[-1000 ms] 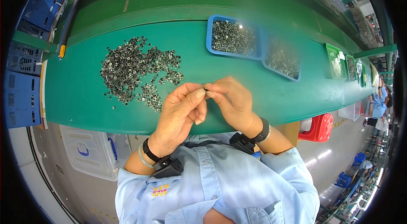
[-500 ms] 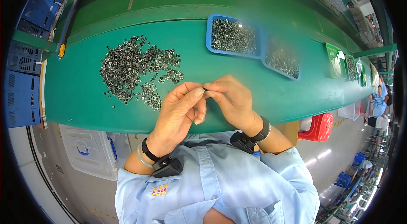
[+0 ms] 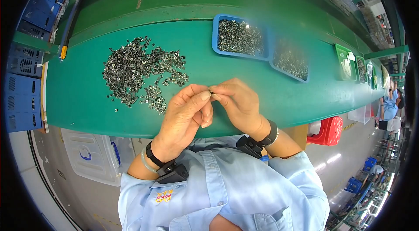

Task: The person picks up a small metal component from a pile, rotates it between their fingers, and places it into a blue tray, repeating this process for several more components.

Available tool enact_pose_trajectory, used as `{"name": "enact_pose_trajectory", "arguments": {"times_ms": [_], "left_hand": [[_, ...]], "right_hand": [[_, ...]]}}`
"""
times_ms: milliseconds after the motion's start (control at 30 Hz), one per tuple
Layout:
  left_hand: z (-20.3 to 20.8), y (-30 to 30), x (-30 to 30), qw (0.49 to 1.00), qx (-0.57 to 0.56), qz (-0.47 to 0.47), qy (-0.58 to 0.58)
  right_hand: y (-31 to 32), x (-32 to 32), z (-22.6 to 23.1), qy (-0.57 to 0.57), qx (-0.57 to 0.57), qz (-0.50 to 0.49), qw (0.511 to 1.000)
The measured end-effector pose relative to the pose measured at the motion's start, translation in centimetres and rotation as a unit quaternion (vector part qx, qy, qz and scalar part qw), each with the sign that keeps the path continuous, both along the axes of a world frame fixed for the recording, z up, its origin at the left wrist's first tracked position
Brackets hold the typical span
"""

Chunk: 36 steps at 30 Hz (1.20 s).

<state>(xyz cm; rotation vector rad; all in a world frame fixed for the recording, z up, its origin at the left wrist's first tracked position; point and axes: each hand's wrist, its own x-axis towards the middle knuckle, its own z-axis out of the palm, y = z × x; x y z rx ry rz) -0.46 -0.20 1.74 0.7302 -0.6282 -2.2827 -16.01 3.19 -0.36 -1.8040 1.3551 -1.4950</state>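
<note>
The left hand and the right hand meet fingertip to fingertip just above the near edge of the green table. Both are closed in a pinch on one small metal part, held between the thumbs and forefingers where the two hands touch. Only a dark speck of the part shows between the fingertips, so its shape cannot be told; it looks like one of the loose pieces on the table. The other fingers of each hand are curled in under the palm. Each wrist carries a dark band.

Just left of the hands, and a little farther from the person, lies a heap of the same small grey metal parts, spread loosely on the green surface, with a few strays at its edges. Its nearest pieces lie close to the left hand's fingers but do not touch them.

Beyond the hands stands a blue tray filled with metal parts. A second tray, also filled, sits touching its right side. Both are well apart from the hands.

Farther right along the table are green trays. A red stool stands on the floor under the table's right end, and a clear bin sits below its left end.
</note>
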Motion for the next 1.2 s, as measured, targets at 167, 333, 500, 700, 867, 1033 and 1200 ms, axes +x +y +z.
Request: {"name": "enact_pose_trajectory", "arguments": {"times_ms": [167,333,500,700,867,1033,1200], "left_hand": [[-0.2,-0.3,-0.1,1.0,-0.026,-0.009,-0.007],[0.4,-0.1,-0.3,0.999,-0.034,0.0,-0.028],[1.2,-0.2,0.0,0.998,-0.051,-0.008,-0.03],[1.1,-0.3,0.4,0.998,-0.052,-0.026,-0.026],[1.0,-0.3,0.5,0.997,-0.056,-0.02,-0.046],[0.7,-0.2,0.5,0.997,-0.066,-0.018,-0.036],[0.8,-0.1,0.4,0.998,-0.055,-0.008,-0.033]], "right_hand": [[-0.2,-0.1,0.1,-0.002,-0.001,-0.003,1.0],[-0.3,-0.2,0.0,-0.075,0.028,0.027,0.996],[0.1,-0.2,0.3,-0.295,0.143,0.088,0.941],[0.2,-0.1,0.6,-0.315,0.182,0.12,0.924],[0.4,0.4,1.0,-0.295,0.167,0.103,0.935],[0.1,0.4,1.0,-0.106,0.072,0.049,0.991],[-0.5,-0.2,1.2,-0.014,0.007,0.032,0.999]]}}
